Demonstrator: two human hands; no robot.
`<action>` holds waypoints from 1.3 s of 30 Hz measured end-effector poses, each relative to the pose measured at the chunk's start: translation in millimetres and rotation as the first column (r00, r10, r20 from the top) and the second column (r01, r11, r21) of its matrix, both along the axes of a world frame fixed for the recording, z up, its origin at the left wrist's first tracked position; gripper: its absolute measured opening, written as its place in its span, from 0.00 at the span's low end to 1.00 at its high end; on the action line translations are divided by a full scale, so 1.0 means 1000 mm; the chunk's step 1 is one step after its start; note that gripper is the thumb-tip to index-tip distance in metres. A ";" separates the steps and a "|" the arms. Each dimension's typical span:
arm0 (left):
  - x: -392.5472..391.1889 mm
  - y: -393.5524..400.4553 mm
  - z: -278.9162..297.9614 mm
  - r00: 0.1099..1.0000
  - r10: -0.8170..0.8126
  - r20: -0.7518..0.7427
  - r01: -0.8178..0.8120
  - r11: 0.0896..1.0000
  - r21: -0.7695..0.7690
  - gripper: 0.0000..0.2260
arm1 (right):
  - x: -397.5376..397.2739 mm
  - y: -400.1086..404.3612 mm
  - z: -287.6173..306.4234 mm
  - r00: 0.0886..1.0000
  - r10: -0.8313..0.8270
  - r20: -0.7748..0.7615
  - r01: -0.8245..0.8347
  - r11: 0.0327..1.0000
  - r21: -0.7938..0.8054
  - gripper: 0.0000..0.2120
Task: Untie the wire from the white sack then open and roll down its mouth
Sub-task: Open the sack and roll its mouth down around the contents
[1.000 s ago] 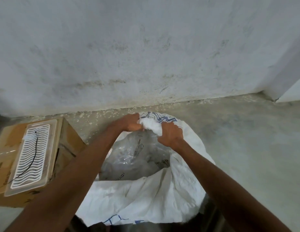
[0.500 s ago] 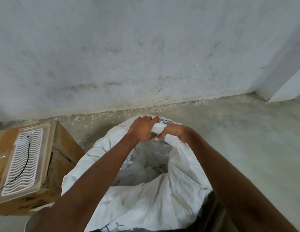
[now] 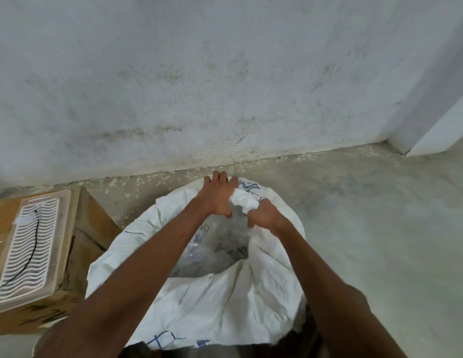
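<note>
The white sack (image 3: pixel 225 306) stands on the floor in front of me with its mouth open, showing clear plastic packaging (image 3: pixel 214 249) inside. My left hand (image 3: pixel 217 195) and my right hand (image 3: pixel 262 215) both grip the far rim of the sack, close together, with a bunched fold of the white fabric between them. The near rim sags low toward me. A thin black wire (image 3: pixel 31 244) lies on a white grille to my left, apart from the sack.
A cardboard box (image 3: pixel 83 241) stands on the floor at the left, touching the sack's side, with the white wavy grille (image 3: pixel 28 244) on top. A stained white wall (image 3: pixel 225 86) rises just behind the sack. Bare concrete floor (image 3: pixel 380 215) stretches to the right.
Both hands stayed on the far rim and bunched it tighter. My left hand has slid over the rim's outer side, and the sack's left rim has spread wider.
</note>
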State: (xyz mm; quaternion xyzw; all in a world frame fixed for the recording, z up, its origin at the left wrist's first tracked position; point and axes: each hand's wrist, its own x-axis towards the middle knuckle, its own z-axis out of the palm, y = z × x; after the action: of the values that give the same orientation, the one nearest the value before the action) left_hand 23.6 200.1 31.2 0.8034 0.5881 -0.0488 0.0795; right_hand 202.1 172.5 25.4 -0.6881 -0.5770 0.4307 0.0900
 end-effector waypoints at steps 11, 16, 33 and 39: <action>0.047 -0.002 0.008 0.999 -0.007 -0.042 0.007 1.000 -0.002 0.11 | 0.021 -0.030 0.017 0.977 0.143 0.159 -0.163 0.979 0.126 0.47; 0.064 -0.001 0.008 1.000 0.005 -0.014 -0.009 0.966 -0.258 0.27 | 0.022 -0.062 -0.008 0.937 -0.094 0.336 0.002 0.965 0.264 0.23; 0.074 -0.010 0.018 0.977 -0.136 -0.166 0.094 0.966 -0.241 0.22 | 0.036 -0.083 -0.001 0.966 -0.101 0.239 0.059 0.982 0.180 0.38; 0.085 -0.013 0.031 0.968 -0.251 -0.012 0.237 0.929 -0.285 0.33 | 0.049 -0.075 0.003 0.877 -0.345 -0.333 0.344 0.937 -0.063 0.15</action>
State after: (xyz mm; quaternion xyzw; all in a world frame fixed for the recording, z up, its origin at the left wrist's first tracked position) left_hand 109.1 186.9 61.9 0.8494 0.4723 -0.1606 0.1722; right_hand 250.6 97.1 28.3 -0.6952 -0.4207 0.5204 0.2624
